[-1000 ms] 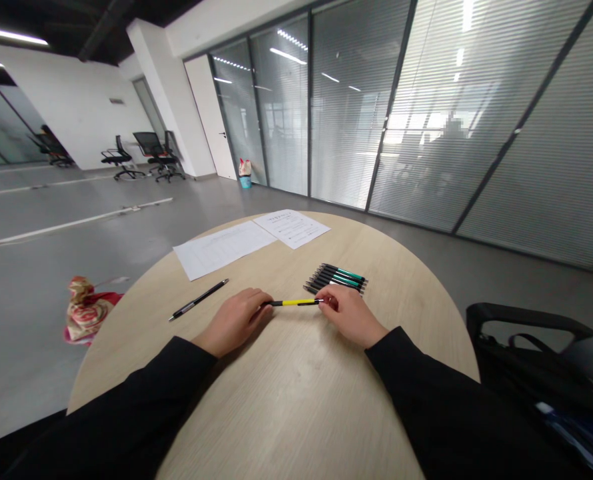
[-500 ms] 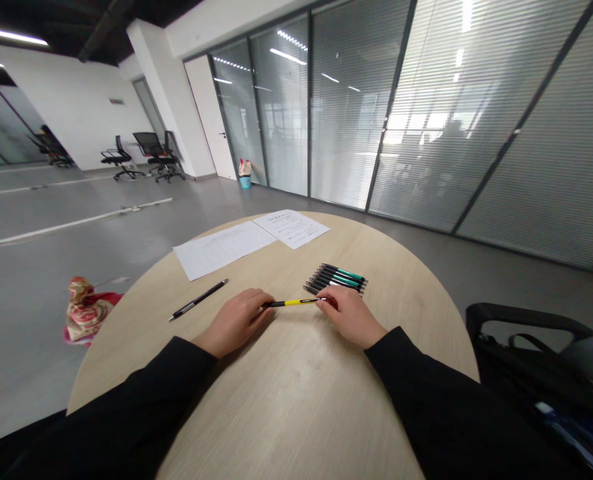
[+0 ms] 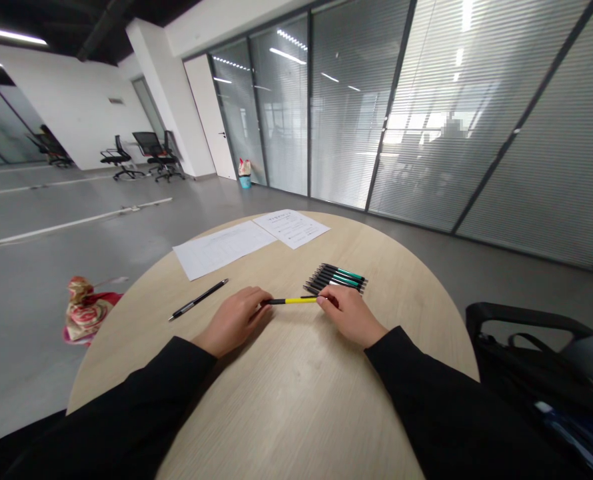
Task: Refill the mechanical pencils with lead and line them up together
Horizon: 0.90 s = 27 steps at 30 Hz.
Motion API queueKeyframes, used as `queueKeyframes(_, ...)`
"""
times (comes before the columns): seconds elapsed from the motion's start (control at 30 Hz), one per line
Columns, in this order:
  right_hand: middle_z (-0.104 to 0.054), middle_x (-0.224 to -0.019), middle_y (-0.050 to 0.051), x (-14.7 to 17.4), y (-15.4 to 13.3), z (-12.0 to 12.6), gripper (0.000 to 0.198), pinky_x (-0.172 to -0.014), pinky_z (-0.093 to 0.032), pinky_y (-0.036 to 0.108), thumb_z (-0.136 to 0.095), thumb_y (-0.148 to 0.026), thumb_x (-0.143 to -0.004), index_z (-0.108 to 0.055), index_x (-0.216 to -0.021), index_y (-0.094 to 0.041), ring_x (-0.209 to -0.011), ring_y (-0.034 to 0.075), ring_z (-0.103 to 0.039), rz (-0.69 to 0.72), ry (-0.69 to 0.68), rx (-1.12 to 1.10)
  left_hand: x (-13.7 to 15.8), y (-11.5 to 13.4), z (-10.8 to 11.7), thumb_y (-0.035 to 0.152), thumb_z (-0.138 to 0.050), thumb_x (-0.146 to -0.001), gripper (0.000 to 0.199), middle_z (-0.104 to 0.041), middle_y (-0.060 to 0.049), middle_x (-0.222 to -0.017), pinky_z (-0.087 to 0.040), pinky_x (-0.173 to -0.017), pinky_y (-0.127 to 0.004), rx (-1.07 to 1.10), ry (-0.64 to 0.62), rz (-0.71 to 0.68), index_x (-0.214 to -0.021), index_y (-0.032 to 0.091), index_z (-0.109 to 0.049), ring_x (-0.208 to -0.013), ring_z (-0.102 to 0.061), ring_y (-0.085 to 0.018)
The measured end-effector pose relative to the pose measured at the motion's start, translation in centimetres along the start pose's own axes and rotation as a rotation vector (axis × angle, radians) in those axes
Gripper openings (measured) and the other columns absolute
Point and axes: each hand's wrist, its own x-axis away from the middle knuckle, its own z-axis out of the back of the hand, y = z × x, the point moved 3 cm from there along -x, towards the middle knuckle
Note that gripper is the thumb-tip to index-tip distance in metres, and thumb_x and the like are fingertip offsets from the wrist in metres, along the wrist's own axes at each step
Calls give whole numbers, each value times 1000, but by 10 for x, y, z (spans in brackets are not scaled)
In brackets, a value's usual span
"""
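Between my two hands a yellow and black pen [image 3: 300,301] is held level, just in front of a row of pens. My left hand [image 3: 237,319] pinches its black end. The other end is gripped by the fingertips of my right hand [image 3: 350,313], which hide its tip. Right behind that hand lies the row of several black pens [image 3: 340,272], some with green barrels, side by side on the round wooden table [image 3: 296,400]. A single black pen with a silvery section [image 3: 199,299] rests slantwise to the left of my left hand.
Two printed paper sheets [image 3: 224,248] lie at the table's far side. A chair [image 3: 531,320] with a black bag stands close on the right. On the floor to the left sits a red and cream patterned bag [image 3: 84,313]. Glass partitions with blinds rise behind the table.
The yellow pen has turned about its length, so its clip now shows along the far edge and more yellow faces me. Both hands stay almost in place.
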Motion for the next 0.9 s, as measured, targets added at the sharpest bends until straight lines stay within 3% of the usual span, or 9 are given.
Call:
queueKeyframes(0.17, -64, -73, 1, -1, 1, -1, 16, -60, -33, 26, -57, -23, -92, -68, -82, -17, -66, 14, -53, 3, -23, 12, 1, -4, -3, 32, -45, -100, 23, -66, -8, -90, -47, -71, -33, -12, 2, -11, -100, 18, -63, -80, -60, -21)
queueKeyframes(0.43, -66, -78, 3, -1, 1, 2, 15, -67, -37, 27, -55, -21, -94, -66, -84, -17, -71, 16, -56, 24, 50, -11, 1, -4, -4, 37, -41, -102, 30, -67, -8, -87, -47, -70, -33, -30, -10, -19, -94, 17, -62, -77, -60, -21)
queueKeyframes(0.7, -68, -84, 3, -1, -1, 5, 12, -73, -42, 28, -55, -17, -92, -67, -89, -18, -75, 17, -58, 55, 110, -99, 1, 1, -6, 40, -35, -103, 37, -65, -7, -84, -46, -68, -31, 11, -116, -40, -88, 18, -60, -73, -59, -19)
queueKeyframes(0.9, -68, -81, 3, 1, 0, 5, 13, -71, -41, 28, -54, -18, -92, -67, -88, -18, -73, 17, -58, 17, 135, -86, 2, 1, -5, 39, -40, -102, 30, -66, -6, -87, -45, -68, -30, 44, -98, -19, -96, 19, -61, -75, -60, -19)
